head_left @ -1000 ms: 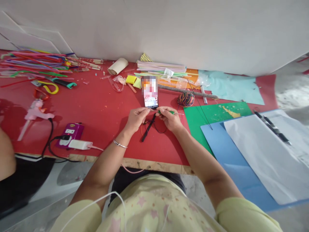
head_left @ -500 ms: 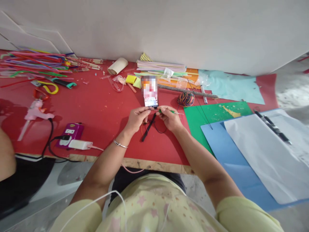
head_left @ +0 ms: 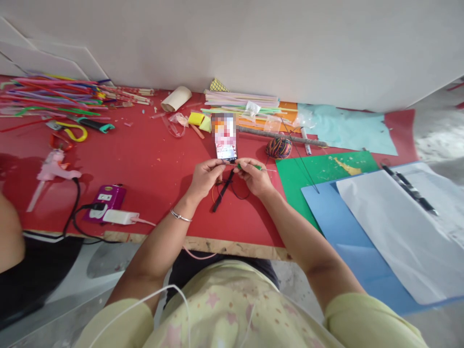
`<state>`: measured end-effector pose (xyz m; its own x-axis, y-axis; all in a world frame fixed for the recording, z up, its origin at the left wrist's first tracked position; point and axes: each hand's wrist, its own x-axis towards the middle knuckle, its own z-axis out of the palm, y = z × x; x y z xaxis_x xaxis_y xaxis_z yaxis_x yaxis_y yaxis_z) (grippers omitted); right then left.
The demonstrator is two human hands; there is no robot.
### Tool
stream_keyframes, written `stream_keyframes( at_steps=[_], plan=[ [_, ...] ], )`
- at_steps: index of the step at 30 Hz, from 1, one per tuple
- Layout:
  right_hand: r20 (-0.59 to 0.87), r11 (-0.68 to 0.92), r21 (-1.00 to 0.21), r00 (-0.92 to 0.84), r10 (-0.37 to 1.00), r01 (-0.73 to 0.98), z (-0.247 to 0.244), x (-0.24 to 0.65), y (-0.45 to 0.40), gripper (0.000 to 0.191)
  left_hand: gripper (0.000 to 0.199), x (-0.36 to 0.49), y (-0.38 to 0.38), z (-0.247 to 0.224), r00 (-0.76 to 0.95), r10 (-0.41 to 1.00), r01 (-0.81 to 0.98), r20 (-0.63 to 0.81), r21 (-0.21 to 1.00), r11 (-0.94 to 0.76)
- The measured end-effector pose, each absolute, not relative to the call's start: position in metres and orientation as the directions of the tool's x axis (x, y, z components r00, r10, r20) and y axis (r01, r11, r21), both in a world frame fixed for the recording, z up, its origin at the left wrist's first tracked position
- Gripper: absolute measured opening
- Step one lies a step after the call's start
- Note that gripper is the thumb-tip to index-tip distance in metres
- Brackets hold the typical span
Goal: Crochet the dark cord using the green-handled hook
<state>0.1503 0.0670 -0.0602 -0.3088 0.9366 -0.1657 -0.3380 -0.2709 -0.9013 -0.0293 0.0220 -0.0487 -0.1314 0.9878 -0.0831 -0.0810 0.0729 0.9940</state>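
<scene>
Both my hands are close together in the middle of the red table, just below a phone (head_left: pixel 226 145) that stands with its screen lit. My right hand (head_left: pixel 254 176) is closed around a thin green-handled tool (head_left: pixel 258 167), whose fine metal shaft sticks out to the right. With thumb and fingertips together, my left hand (head_left: pixel 207 178) pinches the yarn at the left of the tool. Loops of dark and orange yarn (head_left: pixel 241 197) hang below the fingers. Beneath them is a slim black stick (head_left: pixel 220 197), lying slantwise. The fingertips partly hide where yarn and tool meet.
A multicoloured yarn ball (head_left: pixel 279 148) lies right of the phone, near a long twig (head_left: pixel 282 135). Green card (head_left: pixel 300 176) and a blue folder (head_left: pixel 326 217) are rightward. Scissors (head_left: pixel 74 130), a purple power socket (head_left: pixel 108 198) and pipe cleaners (head_left: pixel 54 96) are leftward. Another person's arm (head_left: pixel 10 237) shows far left.
Hardly anything differs. Both hands keep their hold on the yarn and the green-handled tool, with only a very slight shift of the fingers.
</scene>
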Motion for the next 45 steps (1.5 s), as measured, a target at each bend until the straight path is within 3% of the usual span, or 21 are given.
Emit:
stream_keyframes(
  at_steps=[11, 20, 26, 32, 35, 40, 45],
  plan=[
    [-0.151, -0.249, -0.903, -0.284, 0.947, -0.350, -0.0597, 0.1481, 0.0677, 0.029, 0.018, -0.0299, 0.0228, -0.0544, -0.176, 0.984, 0.056, 0.023, 0.998, -0.014],
    [-0.112, -0.182, -0.938, -0.240, 0.964, -0.296, -0.0613, 0.1489, 0.0664, 0.025, 0.017, -0.0319, 0.0191, -0.0512, -0.155, 0.948, 0.530, 0.276, 0.833, -0.156],
    [-0.096, -0.160, -0.952, -0.240, 0.966, -0.262, -0.0605, 0.1493, 0.0654, 0.028, 0.021, -0.0336, 0.0200, -0.0523, -0.146, 0.967, 0.448, 0.210, 0.885, -0.125],
    [0.021, -0.004, -0.990, -0.176, 0.984, -0.141, -0.0634, 0.1485, 0.0613, 0.028, 0.020, -0.0358, 0.0190, -0.0565, -0.133, 0.923, 0.696, 0.362, 0.697, -0.173],
    [0.040, 0.020, -0.993, -0.181, 0.983, -0.114, -0.0639, 0.1486, 0.0599, 0.030, 0.019, -0.0358, 0.0199, -0.0556, -0.161, 0.933, 0.635, 0.322, 0.757, -0.152],
    [-0.008, -0.044, -0.976, -0.165, 0.986, -0.212, -0.0623, 0.1485, 0.0619, 0.026, 0.023, -0.0360, 0.0237, -0.0552, -0.206, 0.968, 0.347, 0.143, 0.936, -0.065],
    [-0.044, -0.088, -0.952, -0.154, 0.987, -0.295, -0.0601, 0.1479, 0.0641, 0.028, 0.024, -0.0363, 0.0250, -0.0557, -0.213, 0.970, 0.299, 0.114, 0.953, -0.046]
  ],
)
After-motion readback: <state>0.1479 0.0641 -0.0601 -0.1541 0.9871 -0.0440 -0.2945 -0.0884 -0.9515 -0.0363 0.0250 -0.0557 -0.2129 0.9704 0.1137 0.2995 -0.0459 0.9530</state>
